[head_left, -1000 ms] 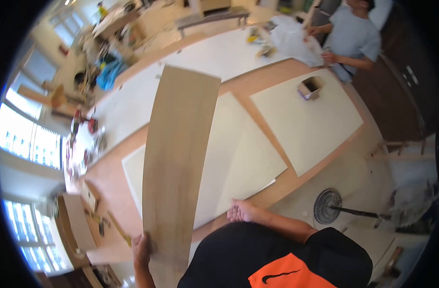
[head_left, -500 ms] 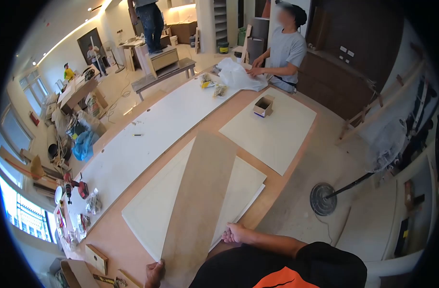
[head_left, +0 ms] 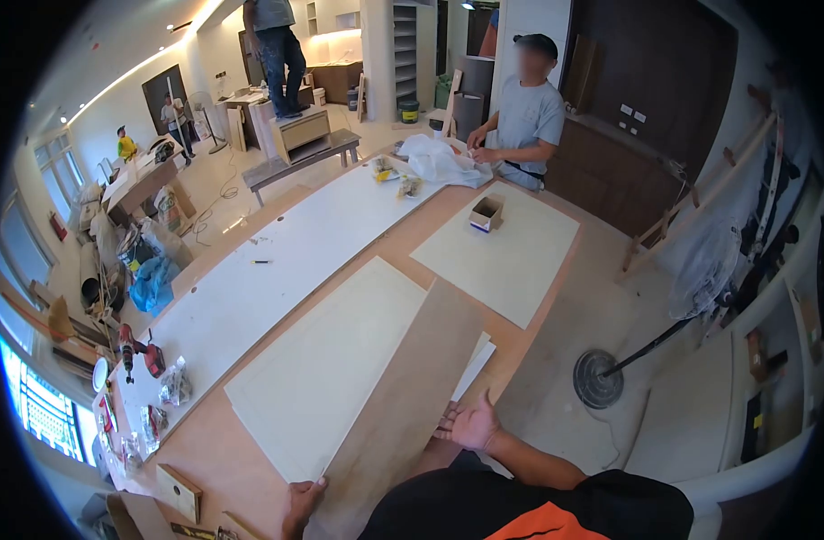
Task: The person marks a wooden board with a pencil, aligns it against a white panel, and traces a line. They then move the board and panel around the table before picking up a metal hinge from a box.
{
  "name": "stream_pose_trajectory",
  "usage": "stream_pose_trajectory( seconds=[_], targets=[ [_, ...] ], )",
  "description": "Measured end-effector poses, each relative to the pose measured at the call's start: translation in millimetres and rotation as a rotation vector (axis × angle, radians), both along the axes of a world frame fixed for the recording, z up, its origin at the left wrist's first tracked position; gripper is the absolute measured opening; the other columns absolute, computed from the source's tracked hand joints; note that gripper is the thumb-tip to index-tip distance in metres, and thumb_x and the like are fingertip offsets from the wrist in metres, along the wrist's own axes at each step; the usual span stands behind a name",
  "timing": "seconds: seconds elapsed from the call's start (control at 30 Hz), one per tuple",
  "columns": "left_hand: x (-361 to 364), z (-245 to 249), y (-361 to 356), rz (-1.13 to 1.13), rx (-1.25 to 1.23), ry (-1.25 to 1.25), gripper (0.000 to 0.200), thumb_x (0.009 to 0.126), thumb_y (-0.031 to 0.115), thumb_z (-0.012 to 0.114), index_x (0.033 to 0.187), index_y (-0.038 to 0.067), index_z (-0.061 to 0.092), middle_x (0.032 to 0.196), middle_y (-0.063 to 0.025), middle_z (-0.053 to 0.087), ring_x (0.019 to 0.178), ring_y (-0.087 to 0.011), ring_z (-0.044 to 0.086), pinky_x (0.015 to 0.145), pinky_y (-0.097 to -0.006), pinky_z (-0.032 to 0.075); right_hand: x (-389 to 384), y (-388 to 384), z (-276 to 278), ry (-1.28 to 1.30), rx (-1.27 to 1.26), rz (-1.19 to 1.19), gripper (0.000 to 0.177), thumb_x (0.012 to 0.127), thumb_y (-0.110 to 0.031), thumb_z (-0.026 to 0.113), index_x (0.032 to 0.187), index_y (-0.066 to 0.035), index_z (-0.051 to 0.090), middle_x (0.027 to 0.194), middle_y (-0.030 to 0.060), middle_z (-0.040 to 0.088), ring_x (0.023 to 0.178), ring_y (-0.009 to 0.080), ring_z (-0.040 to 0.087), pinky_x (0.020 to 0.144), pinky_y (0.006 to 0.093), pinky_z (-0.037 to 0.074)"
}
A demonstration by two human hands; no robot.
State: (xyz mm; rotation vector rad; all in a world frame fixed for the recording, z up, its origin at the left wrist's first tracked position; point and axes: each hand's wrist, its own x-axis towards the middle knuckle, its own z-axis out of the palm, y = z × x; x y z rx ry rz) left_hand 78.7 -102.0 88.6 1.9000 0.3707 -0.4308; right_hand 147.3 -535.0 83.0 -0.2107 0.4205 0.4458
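The brown board [head_left: 403, 396] lies flat, slanted across the cream sheets [head_left: 326, 360] on the long bench [head_left: 223, 454], its far end pointing right toward the small box [head_left: 486, 213]. My left hand [head_left: 302, 500] curls over the near corner, fingers closed on the edge. My right hand [head_left: 470, 423] is spread wide at the board's right edge (touching or just off, I can't tell). Laid down, I'd say; lining it up and letting go are left.
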Motion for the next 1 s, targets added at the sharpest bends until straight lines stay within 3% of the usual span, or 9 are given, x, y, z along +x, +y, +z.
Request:
stream_pose_trajectory(
  seconds=[0.1, 0.13, 0.17, 0.2, 0.3, 0.4, 0.53, 0.8, 1.0],
  targets=[
    [23.0, -25.1, -11.3, -0.069, 0.113, 0.145, 0.055, 0.086, 0.046, 0.074, 0.058, 0.0, 0.064, 0.053, -0.0005, 0.054, 0.049, -0.0102, 0.045, 0.046, -0.0328, 0.037, 2.8, -29.7, -71.5, 0.019, -0.218, 0.028, 0.095, 0.082, -0.083, 0.046, 0.132, -0.002, 0.052, 0.131, 0.0188, 0.06, 0.124, 0.0396, 0.053, 0.107, 0.0562, 0.039],
    [33.0, -11.4, -28.0, -0.141, 0.264, 0.189, 0.051, 0.086, 0.047, 0.075, 0.075, -0.003, 0.074, 0.069, -0.0082, 0.07, 0.066, -0.017, 0.061, 0.064, -0.0365, 0.051, 9.1, -27.9, -92.4, 0.012, -0.341, -0.094, 0.089, 0.087, -0.078, 0.046, 0.142, -0.008, 0.046, 0.144, 0.0146, 0.053, 0.136, 0.0367, 0.044, 0.112, 0.0567, 0.034],
    [41.3, -27.7, -34.0, -0.199, 0.204, 0.091, 0.054, 0.084, 0.05, 0.074, 0.091, -0.004, 0.077, 0.091, -0.016, 0.075, 0.092, -0.0225, 0.068, 0.088, -0.0374, 0.052, 8.3, -28.6, -73.2, -0.019, -0.402, -0.122, 0.079, 0.092, -0.072, 0.044, 0.147, -0.014, 0.042, 0.152, 0.0095, 0.045, 0.139, 0.0357, 0.04, 0.114, 0.0574, 0.031],
    [46.5, -20.4, -44.2, -0.248, 0.292, 0.169, 0.062, 0.083, 0.057, 0.072, 0.099, -0.003, 0.076, 0.098, -0.0185, 0.075, 0.104, -0.0242, 0.068, 0.097, -0.0363, 0.048, 9.3, -30.9, -60.0, -0.126, -0.315, -0.083, 0.075, 0.095, -0.07, 0.039, 0.15, -0.018, 0.038, 0.154, 0.0087, 0.042, 0.141, 0.0348, 0.037, 0.115, 0.057, 0.029],
    [64.5, 21.5, -73.3, -0.408, 0.338, 0.208, 0.069, 0.083, 0.064, 0.066, 0.088, -0.005, 0.073, 0.075, -0.0172, 0.069, 0.074, -0.0261, 0.064, 0.075, -0.0424, 0.051, 22.0, -49.4, -81.6, -0.152, -0.319, -0.171, 0.082, 0.094, -0.075, 0.032, 0.151, -0.017, 0.036, 0.156, 0.0082, 0.038, 0.142, 0.0351, 0.035, 0.115, 0.0591, 0.027],
    [68.5, 22.1, -92.1, -0.367, 0.267, 0.208, 0.067, 0.083, 0.062, 0.067, 0.081, -0.005, 0.07, 0.065, -0.0144, 0.063, 0.063, -0.0231, 0.057, 0.064, -0.0431, 0.047, 3.9, -76.8, -111.8, -0.034, -0.361, -0.258, 0.084, 0.092, -0.078, 0.031, 0.151, -0.018, 0.037, 0.156, 0.0089, 0.038, 0.142, 0.0355, 0.035, 0.115, 0.0613, 0.026],
    [65.2, 12.0, -92.0, -0.276, 0.191, 0.18, 0.06, 0.084, 0.055, 0.069, 0.084, -0.005, 0.071, 0.066, -0.0102, 0.063, 0.063, -0.0181, 0.056, 0.061, -0.0386, 0.045, -0.7, -78.5, -83.6, 0.194, -0.408, -0.334, 0.082, 0.093, -0.078, 0.03, 0.151, -0.02, 0.037, 0.156, 0.0091, 0.038, 0.142, 0.0357, 0.035, 0.115, 0.062, 0.024],
    [39.0, -26.7, -56.0, 0.012, 0.086, 0.085, 0.043, 0.086, 0.039, 0.073, 0.08, -0.004, 0.07, 0.065, -0.0054, 0.062, 0.062, -0.0119, 0.054, 0.057, -0.033, 0.045, -17.8, -81.5, -93.3, 0.217, -0.431, -0.377, 0.083, 0.093, -0.078, 0.03, 0.152, -0.02, 0.035, 0.158, 0.0087, 0.036, 0.144, 0.0354, 0.033, 0.115, 0.0622, 0.023],
    [22.8, -47.3, -45.1, 0.063, 0.031, -0.019, 0.032, 0.084, 0.029, 0.075, 0.079, -0.002, 0.069, 0.068, -0.0037, 0.064, 0.061, -0.0101, 0.054, 0.056, -0.0282, 0.044, -9.1, -80.6, -107.8, 0.229, -0.439, -0.36, 0.083, 0.094, -0.077, 0.03, 0.153, -0.019, 0.034, 0.159, 0.0089, 0.034, 0.145, 0.0352, 0.031, 0.116, 0.0622, 0.023]
  ],
)
